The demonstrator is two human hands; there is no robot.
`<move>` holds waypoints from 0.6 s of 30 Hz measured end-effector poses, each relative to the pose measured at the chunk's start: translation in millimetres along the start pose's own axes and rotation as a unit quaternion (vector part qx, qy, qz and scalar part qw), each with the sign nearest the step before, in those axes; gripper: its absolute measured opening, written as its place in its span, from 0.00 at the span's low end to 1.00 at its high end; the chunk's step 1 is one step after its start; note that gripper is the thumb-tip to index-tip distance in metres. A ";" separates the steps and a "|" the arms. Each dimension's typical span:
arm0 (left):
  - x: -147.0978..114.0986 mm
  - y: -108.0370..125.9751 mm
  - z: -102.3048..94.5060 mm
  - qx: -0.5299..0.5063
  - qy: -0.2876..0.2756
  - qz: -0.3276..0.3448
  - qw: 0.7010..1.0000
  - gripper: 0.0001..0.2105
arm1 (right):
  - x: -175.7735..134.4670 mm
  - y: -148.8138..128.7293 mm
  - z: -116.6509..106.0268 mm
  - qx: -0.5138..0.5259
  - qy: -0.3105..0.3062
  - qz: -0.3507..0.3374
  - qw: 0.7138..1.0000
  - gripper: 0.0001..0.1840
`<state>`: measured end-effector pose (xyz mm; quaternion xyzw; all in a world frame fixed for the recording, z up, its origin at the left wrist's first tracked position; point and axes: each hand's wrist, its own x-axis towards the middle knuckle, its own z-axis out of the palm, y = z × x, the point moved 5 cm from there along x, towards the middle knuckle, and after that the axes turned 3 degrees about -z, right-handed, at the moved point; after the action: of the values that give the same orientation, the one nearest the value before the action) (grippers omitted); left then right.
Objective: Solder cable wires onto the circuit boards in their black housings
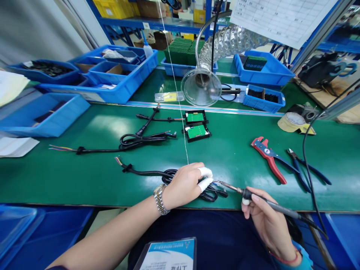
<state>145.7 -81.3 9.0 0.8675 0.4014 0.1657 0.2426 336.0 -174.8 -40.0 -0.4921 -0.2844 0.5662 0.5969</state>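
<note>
My left hand (188,182), with white finger cots on thumb and forefinger, pinches the thin bared wire ends of a coiled black cable (143,173). A thin pale strand (180,101) runs down from above to the back of this hand; whether the fingers also grip it is hidden. My right hand (267,217) is closed around a soldering iron (253,195), its tip touching or very near the wires at my left fingertips. Farther back lie another coiled black cable (140,140), a shorter cable (149,119) and two black cases holding green circuit boards (196,131).
Red-and-blue wire strippers (272,157) and cutters (306,168) lie to the right, near a tape roll (291,122). A clear fume hood (201,88) hangs at the back. Blue bins (118,92) stand at left. The iron's cord (305,150) loops along the right.
</note>
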 end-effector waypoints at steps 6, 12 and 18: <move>0.2 -0.3 -0.8 -0.003 0.003 -0.002 1.000 0.06 | -0.6 -0.9 0.9 0.008 -0.005 -0.001 1.000 0.09; -0.5 -1.1 -0.1 -0.004 0.003 0.004 1.000 0.07 | -1.6 -0.4 1.4 0.015 -0.012 -0.003 1.000 0.09; 1.0 0.0 1.7 -0.006 -0.006 0.002 1.000 0.06 | -1.0 2.9 -1.1 0.025 -0.009 0.002 1.000 0.10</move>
<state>147.1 -81.0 7.7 0.8679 0.3970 0.1639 0.2497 335.7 -176.4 -42.9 -0.4730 -0.2744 0.5786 0.6051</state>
